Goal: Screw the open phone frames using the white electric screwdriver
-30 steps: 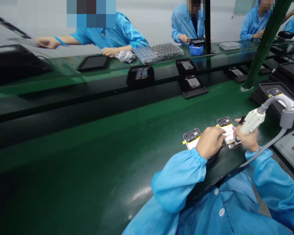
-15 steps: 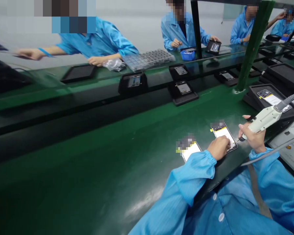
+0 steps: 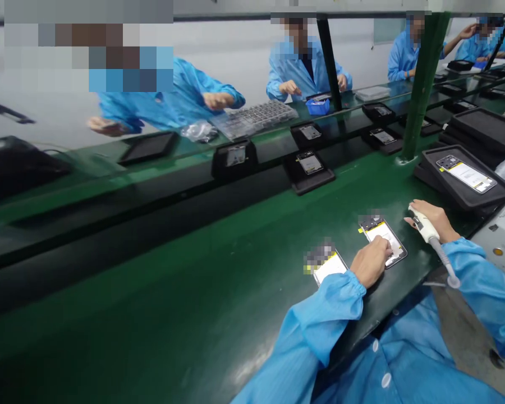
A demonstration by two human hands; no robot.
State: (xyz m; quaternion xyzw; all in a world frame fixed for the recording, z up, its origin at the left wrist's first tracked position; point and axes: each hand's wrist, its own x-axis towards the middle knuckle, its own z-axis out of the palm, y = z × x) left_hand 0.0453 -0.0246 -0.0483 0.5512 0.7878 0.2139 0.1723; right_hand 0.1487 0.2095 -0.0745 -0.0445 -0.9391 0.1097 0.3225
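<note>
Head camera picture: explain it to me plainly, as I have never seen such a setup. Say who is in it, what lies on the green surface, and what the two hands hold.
The picture comes from a camera worn on a person's head, looking forward and down at their own arms in blue smock sleeves.

The left hand presses its fingers on an open phone body with a white and yellow inside, which lies flat on the green work surface. A second open phone body lies just to the left of it.

The right hand grips a white pen-shaped tool with a grey cable, low over the surface, to the right of the phone.

To the right, a black moulded tray holds another phone. Across the belt, other people in blue smocks work with similar trays.
</note>
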